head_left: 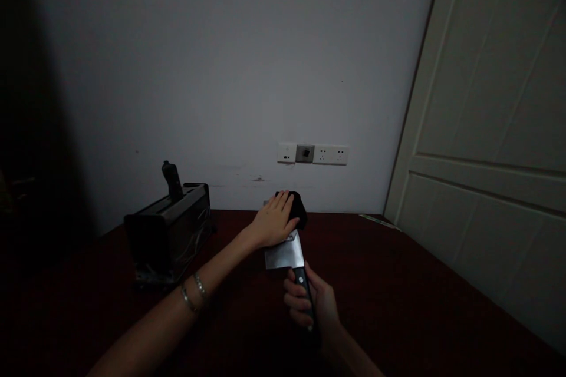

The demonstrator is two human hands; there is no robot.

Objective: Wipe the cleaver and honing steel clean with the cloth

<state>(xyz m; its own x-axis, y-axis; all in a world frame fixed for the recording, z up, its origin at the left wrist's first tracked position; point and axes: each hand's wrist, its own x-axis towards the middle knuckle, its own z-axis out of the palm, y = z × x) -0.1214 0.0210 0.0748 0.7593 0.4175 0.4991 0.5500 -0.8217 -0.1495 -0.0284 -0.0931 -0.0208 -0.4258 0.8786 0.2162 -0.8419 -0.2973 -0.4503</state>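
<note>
A cleaver [285, 256] with a broad shiny blade and a black riveted handle is held out over the table, its blade pointing away from me. My right hand [321, 300] is wrapped round the handle. On the blade lies my left hand [274, 221], fingers stretched forward, pressing a black cloth [298, 209] against the metal. The cloth bulges out to the right of the fingers. Much of the blade's far part is hidden under the hand and cloth.
At the left of the dark red table [362, 271] stands a dark knife block [177, 230], with a black-handled knife [172, 179] upright in it. Behind is a wall with a row of sockets [313, 154]. A pale panelled door [481, 129] borders the right side. A thin strip [379, 221] lies near the back right edge.
</note>
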